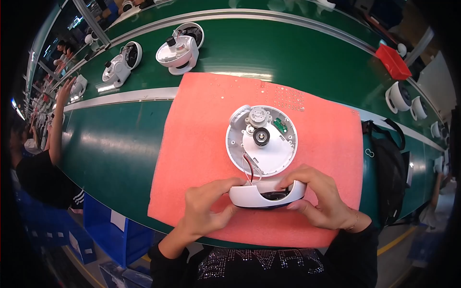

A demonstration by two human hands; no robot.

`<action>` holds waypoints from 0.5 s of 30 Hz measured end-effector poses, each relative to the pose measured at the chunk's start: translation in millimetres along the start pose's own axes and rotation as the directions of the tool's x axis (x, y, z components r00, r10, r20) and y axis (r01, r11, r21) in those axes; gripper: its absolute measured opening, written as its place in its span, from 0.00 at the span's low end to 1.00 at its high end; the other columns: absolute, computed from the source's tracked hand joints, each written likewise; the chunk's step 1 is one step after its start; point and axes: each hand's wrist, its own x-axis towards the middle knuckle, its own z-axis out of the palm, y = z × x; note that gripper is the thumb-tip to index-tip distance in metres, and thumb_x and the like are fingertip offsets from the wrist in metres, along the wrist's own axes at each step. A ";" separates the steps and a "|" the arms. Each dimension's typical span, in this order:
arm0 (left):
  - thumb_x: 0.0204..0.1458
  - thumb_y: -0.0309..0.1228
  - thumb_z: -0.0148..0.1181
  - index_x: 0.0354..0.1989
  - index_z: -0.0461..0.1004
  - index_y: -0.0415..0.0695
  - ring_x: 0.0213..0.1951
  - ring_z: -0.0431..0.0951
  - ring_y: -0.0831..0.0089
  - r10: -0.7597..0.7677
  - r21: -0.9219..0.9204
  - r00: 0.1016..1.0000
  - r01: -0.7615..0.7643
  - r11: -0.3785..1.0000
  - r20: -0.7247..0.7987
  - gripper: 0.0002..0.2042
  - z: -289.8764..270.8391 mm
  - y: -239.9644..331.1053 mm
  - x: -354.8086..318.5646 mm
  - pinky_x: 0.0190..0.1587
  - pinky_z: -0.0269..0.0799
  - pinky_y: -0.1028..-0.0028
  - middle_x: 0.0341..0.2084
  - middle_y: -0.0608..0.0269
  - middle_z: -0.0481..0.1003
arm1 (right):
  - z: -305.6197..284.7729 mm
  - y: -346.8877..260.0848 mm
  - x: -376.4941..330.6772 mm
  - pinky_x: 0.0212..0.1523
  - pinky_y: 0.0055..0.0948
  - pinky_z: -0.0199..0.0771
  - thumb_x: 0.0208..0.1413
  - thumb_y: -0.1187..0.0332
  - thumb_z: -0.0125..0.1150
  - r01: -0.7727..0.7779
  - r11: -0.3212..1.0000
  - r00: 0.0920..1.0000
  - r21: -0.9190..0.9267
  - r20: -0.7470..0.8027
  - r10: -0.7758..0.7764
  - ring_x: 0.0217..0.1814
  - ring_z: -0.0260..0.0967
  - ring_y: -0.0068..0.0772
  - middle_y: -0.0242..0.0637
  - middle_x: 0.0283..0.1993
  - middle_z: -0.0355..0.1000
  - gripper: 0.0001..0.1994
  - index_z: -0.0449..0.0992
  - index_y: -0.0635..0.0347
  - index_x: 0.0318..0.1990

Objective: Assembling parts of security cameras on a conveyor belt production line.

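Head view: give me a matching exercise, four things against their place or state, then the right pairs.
1. white curved shell
2. round white base with motor
3. red bin
4. black backpack

A. at the pink foam mat's right edge
B. far right on the green belt
C. lying open mid-mat
D. held between left hand and right hand

Pairs: 1-D, 2-C, 3-B, 4-A

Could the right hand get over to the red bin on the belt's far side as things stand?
Probably not easily. The right hand grips the white housing with the left hand, and the red bin sits far across the green belt, though nothing blocks the way.
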 end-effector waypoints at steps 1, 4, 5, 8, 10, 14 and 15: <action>0.29 0.20 0.64 0.38 0.72 0.39 0.32 0.78 0.67 0.017 0.036 1.000 -0.017 0.999 -0.004 0.21 -0.9 2.5 0.2 0.32 0.74 0.76 0.32 0.57 0.76 | 1.1 -1.4 -0.6 0.29 0.28 0.69 0.41 0.74 0.63 0.003 1.000 1.000 -0.005 -0.015 -0.003 0.34 0.68 0.37 0.43 0.36 0.67 0.20 0.65 0.64 0.43; 0.28 0.21 0.65 0.38 0.72 0.39 0.32 0.78 0.66 0.037 0.089 0.999 -0.035 0.995 -0.024 0.21 -1.1 7.9 -0.8 0.32 0.74 0.75 0.32 0.57 0.76 | 4.7 -2.1 -2.0 0.28 0.29 0.66 0.41 0.74 0.62 0.027 0.998 0.998 -0.052 -0.062 -0.030 0.32 0.66 0.38 0.42 0.33 0.65 0.19 0.64 0.64 0.43; 0.29 0.22 0.66 0.37 0.72 0.39 0.32 0.78 0.66 0.040 0.107 0.998 -0.036 0.994 -0.042 0.21 -0.8 9.9 -1.5 0.32 0.74 0.76 0.31 0.57 0.76 | 6.2 -1.5 -2.5 0.27 0.30 0.65 0.41 0.74 0.61 0.048 0.994 0.994 -0.094 -0.093 -0.057 0.31 0.65 0.39 0.41 0.31 0.64 0.19 0.64 0.63 0.42; 0.30 0.24 0.67 0.37 0.72 0.38 0.30 0.78 0.67 -0.011 0.085 0.999 0.014 0.996 -0.033 0.20 -4.8 19.6 -3.3 0.31 0.74 0.76 0.30 0.56 0.76 | 13.2 -1.7 -2.0 0.29 0.31 0.64 0.42 0.71 0.61 0.021 0.957 0.984 -0.289 -0.163 -0.071 0.32 0.65 0.40 0.42 0.32 0.65 0.19 0.64 0.63 0.43; 0.31 0.25 0.68 0.37 0.72 0.37 0.29 0.79 0.68 -0.047 0.059 0.998 0.050 0.997 -0.039 0.20 -4.8 22.5 -3.8 0.31 0.74 0.76 0.29 0.56 0.76 | 12.2 -3.1 4.3 0.30 0.31 0.65 0.43 0.69 0.61 0.007 0.971 0.986 -0.239 -0.158 -0.045 0.32 0.65 0.40 0.42 0.32 0.65 0.19 0.64 0.63 0.43; 0.31 0.26 0.69 0.37 0.72 0.36 0.28 0.79 0.69 -0.058 0.027 0.998 0.059 0.998 -0.040 0.20 -8.7 23.3 -5.3 0.30 0.74 0.77 0.29 0.56 0.76 | 9.9 -5.0 8.1 0.31 0.30 0.65 0.44 0.65 0.63 -0.001 0.999 0.995 -0.048 -0.099 -0.003 0.32 0.66 0.40 0.43 0.34 0.66 0.20 0.64 0.64 0.42; 0.31 0.26 0.69 0.37 0.72 0.36 0.28 0.79 0.69 -0.059 0.028 0.997 0.060 0.998 -0.039 0.20 -10.5 24.4 -5.8 0.30 0.74 0.77 0.29 0.56 0.76 | 8.5 -6.1 8.2 0.31 0.30 0.65 0.44 0.65 0.63 -0.002 0.999 0.995 -0.046 -0.100 -0.003 0.32 0.66 0.40 0.43 0.34 0.66 0.20 0.64 0.64 0.42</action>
